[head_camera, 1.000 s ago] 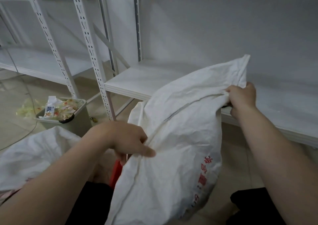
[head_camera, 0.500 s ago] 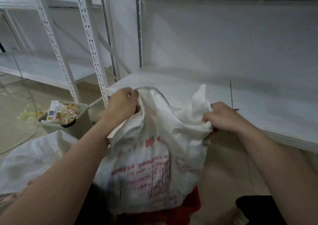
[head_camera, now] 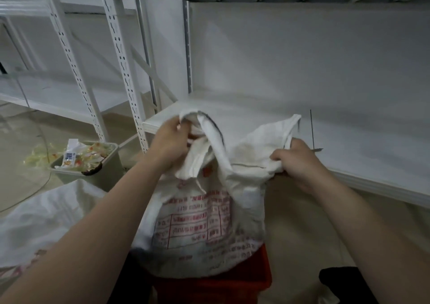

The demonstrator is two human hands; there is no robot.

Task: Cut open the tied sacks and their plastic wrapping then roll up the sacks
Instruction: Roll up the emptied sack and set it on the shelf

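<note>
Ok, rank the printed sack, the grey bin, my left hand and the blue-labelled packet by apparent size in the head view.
Largest: printed sack, by far.
Next: grey bin and left hand look about alike; the bin is farther away, so I won't rank them.
Smallest: blue-labelled packet.

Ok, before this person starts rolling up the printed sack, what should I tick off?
1. Left hand grips the sack at its top edge: ok.
2. Right hand grips the opposite edge: ok.
3. Sack's base rests on the red crate: ok.
4. Sack emptied: cannot tell, the bunched top hides the inside.
5. Both hands free of a cutter: cannot tell, fabric covers the palms.
</note>
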